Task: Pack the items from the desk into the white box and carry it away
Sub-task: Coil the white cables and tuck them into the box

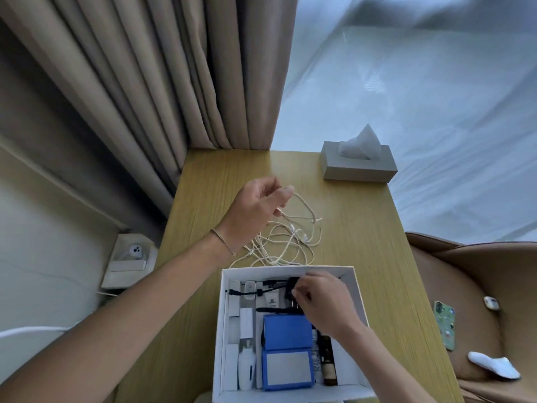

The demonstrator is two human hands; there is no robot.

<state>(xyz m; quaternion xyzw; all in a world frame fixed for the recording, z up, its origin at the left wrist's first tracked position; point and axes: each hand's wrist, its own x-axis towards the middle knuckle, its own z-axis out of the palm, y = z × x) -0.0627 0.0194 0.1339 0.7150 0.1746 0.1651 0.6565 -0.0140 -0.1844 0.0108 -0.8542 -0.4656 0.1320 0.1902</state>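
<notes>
The left hand fingers are pinching the white cable clear of the tabletop, while the right hand fingers are gripping a black adapter, seating it inside the white box.

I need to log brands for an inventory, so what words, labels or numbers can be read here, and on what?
None can be read.
Blue box in the white box: pale label panel, blank or blurred.
Dark bottle beside it: label too blurred.
White adapters: no legible marks.
Phone case on the chair: stickers only, too small.
</notes>
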